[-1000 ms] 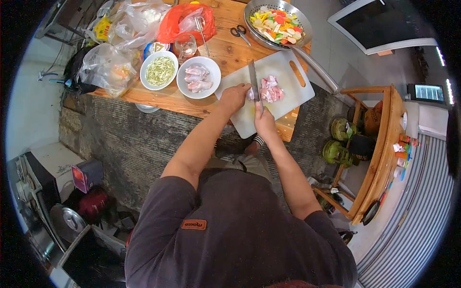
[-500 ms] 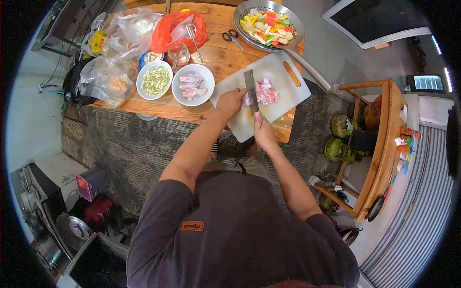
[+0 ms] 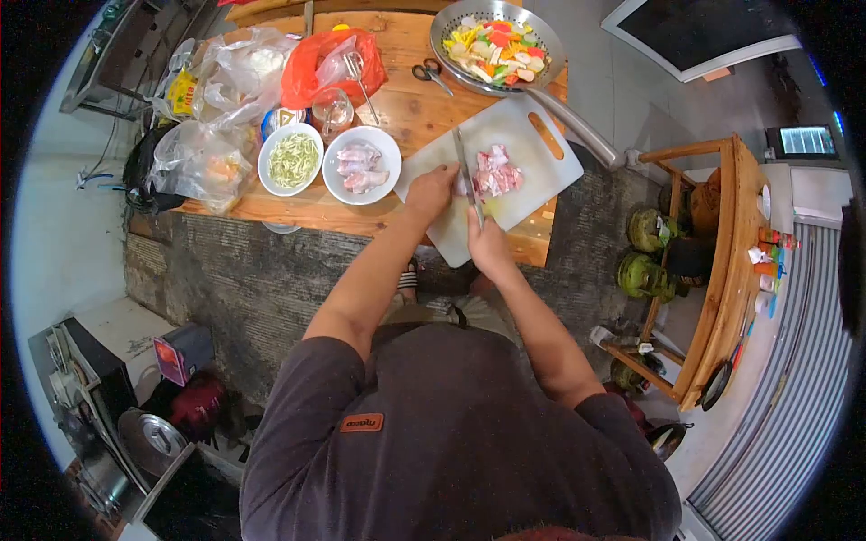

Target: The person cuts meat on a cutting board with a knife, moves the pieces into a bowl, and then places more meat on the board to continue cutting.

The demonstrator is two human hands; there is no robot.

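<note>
My right hand (image 3: 488,242) is closed round the handle of a cleaver (image 3: 466,167), whose blade points away from me over the white cutting board (image 3: 544,187). The blade is seen nearly edge-on. On its left side, my left hand (image 3: 431,191) rests on the board with fingers bent together, holding a piece of raw meat (image 3: 459,186) that is mostly hidden by the fingers and blade. Chopped pink raw meat (image 3: 498,173) lies in a pile right of the blade. A white bowl (image 3: 336,187) of larger raw meat pieces stands to the left.
Farther left is a bowl (image 3: 269,171) of pale green shreds. Behind are a glass mug (image 3: 333,110), a red plastic bag (image 3: 307,68) and scissors (image 3: 431,76). A perforated pan (image 3: 439,36) of cut vegetables stands at the back right, its handle (image 3: 577,126) reaching past the board.
The cleaver has turned from showing its broad face to nearly edge-on, and my right hand has shifted slightly left. My left hand stays in about the same place.
</note>
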